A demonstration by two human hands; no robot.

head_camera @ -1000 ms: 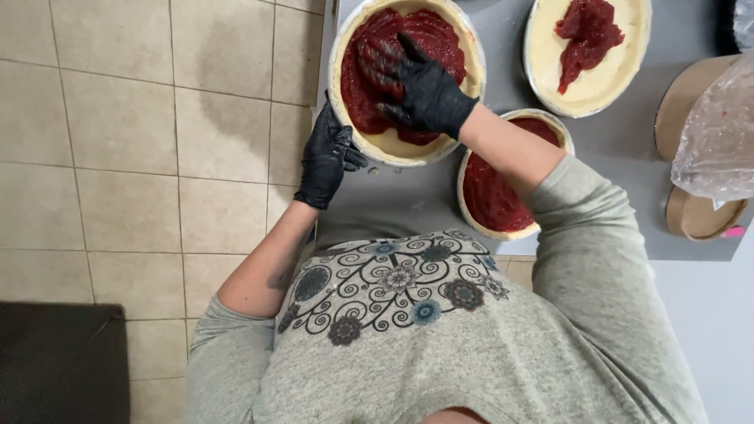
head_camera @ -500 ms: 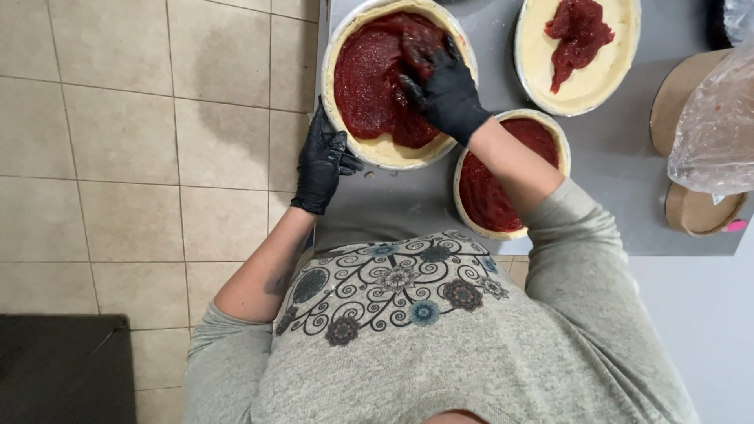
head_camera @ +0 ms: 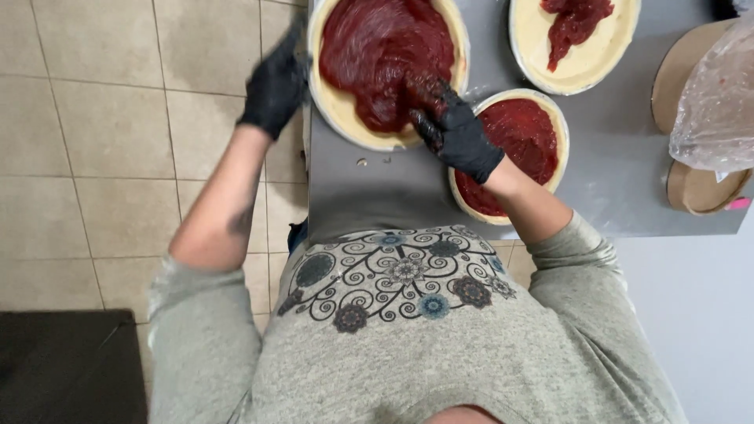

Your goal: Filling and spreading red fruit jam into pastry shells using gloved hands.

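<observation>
A grey metal table [head_camera: 393, 188] fills the upper middle of the view, with beige floor tiles [head_camera: 94, 141] to its left and a dark mat [head_camera: 63, 369] at the lower left corner. On the table's near left corner sits the largest dough round [head_camera: 345, 118], pale at the rim and thickly covered with red sauce [head_camera: 377, 55]. A second dough round [head_camera: 585, 67] lies at the top right, mostly bare with one red dollop [head_camera: 573, 23] near its top. A smaller round [head_camera: 550, 126], fully sauced, lies just beside both, partly under the right forearm. At the right edge, brown cardboard discs [head_camera: 691, 188] rest under a crumpled clear plastic bag [head_camera: 719, 102], and a small pink tag [head_camera: 738, 203] shows at the table's edge. The right hand [head_camera: 452, 129], in a black glove, is spread loosely with fingers curled, fingertips pressed into the sauce at the large round's near rim. The left hand [head_camera: 275, 82], also gloved, is blurred; it curls against that round's left rim, gripping nothing else.
</observation>
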